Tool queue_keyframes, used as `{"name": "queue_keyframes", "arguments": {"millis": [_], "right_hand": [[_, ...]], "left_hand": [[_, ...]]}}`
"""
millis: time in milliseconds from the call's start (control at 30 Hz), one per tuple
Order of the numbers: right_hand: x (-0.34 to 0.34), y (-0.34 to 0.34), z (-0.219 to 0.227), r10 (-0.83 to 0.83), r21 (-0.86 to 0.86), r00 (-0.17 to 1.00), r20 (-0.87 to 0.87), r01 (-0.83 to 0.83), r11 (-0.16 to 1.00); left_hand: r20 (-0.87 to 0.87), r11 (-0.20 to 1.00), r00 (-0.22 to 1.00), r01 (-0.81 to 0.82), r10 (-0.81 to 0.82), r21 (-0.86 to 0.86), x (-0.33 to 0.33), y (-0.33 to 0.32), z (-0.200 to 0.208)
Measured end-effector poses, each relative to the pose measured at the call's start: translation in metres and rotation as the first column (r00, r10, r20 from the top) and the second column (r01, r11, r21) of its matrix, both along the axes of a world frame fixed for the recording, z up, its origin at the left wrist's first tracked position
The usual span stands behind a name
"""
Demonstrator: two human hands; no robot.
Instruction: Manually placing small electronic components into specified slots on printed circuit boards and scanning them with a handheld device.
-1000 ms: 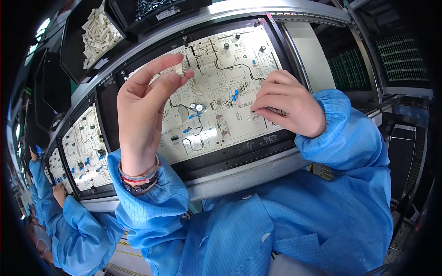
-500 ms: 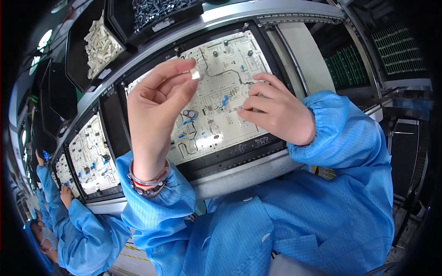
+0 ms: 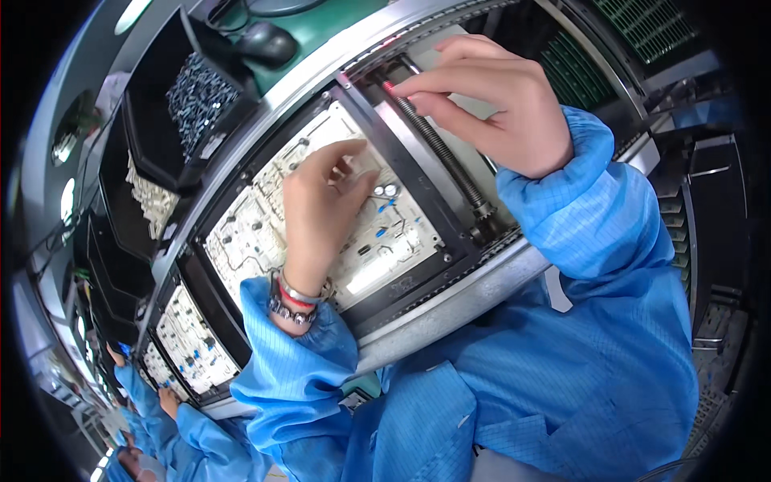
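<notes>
My left hand (image 3: 321, 210), with bracelets on its wrist, hovers over a pale printed circuit board (image 3: 249, 255). Its thumb and forefinger are curled toward each other with a gap between the tips, and I make out no part there. Higher and to the right, my right hand (image 3: 498, 100) reaches over the rail beyond the board, close to a ribbed metal shaft (image 3: 434, 140). A red light falls at its forefinger tip. Thumb and forefinger stand slightly apart with nothing visible between them. Small round capacitors (image 3: 385, 191) and blue components (image 3: 381, 234) sit on the board.
Black bins hold dark small parts (image 3: 197, 104) and white connectors (image 3: 152, 197) beyond the conveyor rail. A black computer mouse (image 3: 267, 43) lies on a green surface. More boards (image 3: 193, 337) stand leftward, near a co-worker's hand (image 3: 168, 402). Green racks (image 3: 646, 28) are at the upper right.
The view has shifted and tilted. My right hand has left the board for the rail at the upper right. My left hand has lowered over the board; the white piece it pinched no longer shows.
</notes>
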State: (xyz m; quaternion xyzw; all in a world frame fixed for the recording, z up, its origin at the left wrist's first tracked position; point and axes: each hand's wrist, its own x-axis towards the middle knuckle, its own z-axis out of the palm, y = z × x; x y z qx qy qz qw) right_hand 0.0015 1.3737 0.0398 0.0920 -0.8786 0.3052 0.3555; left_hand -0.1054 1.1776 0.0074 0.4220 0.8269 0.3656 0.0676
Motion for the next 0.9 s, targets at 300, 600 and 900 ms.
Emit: {"name": "queue_keyframes", "arguments": {"millis": [300,600,900], "right_hand": [[-0.003,0.002,-0.002,0.045,0.018,0.99,-0.136,-0.043,0.999],[0.065,0.049,-0.007,-0.157,0.014,0.905,-0.396,0.177,0.984],[0.458,0.068,0.003,-0.751,0.021,-0.365,-0.55,0.893,-0.449]], "left_hand": [[-0.219,0.993,0.971,0.08,-0.097,-0.086,0.003,0.008,0.011],[-0.401,0.906,0.851,0.179,-0.338,-0.383,0.009,0.012,0.031],[-0.309,0.663,0.587,0.651,-0.748,-0.37,0.058,0.036,0.078]]}}
